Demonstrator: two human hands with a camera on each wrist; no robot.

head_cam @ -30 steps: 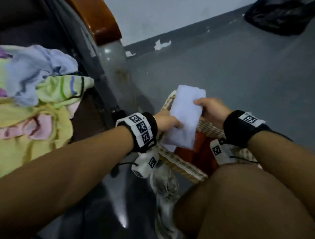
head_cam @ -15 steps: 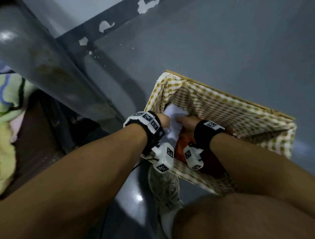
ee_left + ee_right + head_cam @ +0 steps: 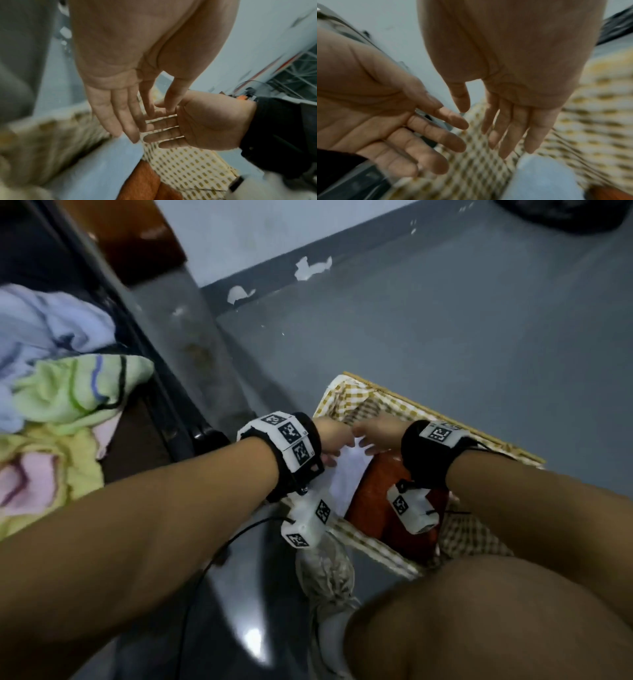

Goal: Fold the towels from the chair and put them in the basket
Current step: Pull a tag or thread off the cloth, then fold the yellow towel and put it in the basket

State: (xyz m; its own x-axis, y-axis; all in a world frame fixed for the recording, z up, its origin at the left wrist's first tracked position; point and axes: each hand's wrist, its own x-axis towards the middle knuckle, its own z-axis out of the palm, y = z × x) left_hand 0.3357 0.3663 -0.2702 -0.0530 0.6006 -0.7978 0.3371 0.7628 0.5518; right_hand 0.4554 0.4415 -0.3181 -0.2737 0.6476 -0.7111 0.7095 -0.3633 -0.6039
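- My left hand (image 3: 331, 436) is over the near-left corner of the basket (image 3: 424, 412), fingers straight and slack, holding nothing; the left wrist view shows the palm (image 3: 130, 54) flat with its fingertips just above the white towel (image 3: 102, 162).
- My right hand (image 3: 375, 431) is beside it, nearly touching, fingers also straight and a little spread; the right wrist view shows them (image 3: 513, 121) hanging over the checked lining (image 3: 471, 169) with nothing in them.
- In the wrist views I see each hand's palm from the other side, both with loose fingers.
- The white towel (image 3: 349, 477) lies folded in the basket against its left wall, free of both hands.
- An orange towel (image 3: 380, 501) lies folded just right of it, touching it, on the basket floor.
- The basket stands on the grey floor (image 3: 445, 320) in front of my knee (image 3: 479, 611).
- The rest of the towels (image 3: 61, 392) are a loose heap on the chair (image 3: 137, 433) at the left: pale blue, green striped, yellow and pink, unfolded.
- My shoe (image 3: 329, 583) is on the floor at the basket's near-left corner.
- The frames are blurred, so I cannot tell whether the left fingertips touch the white towel.
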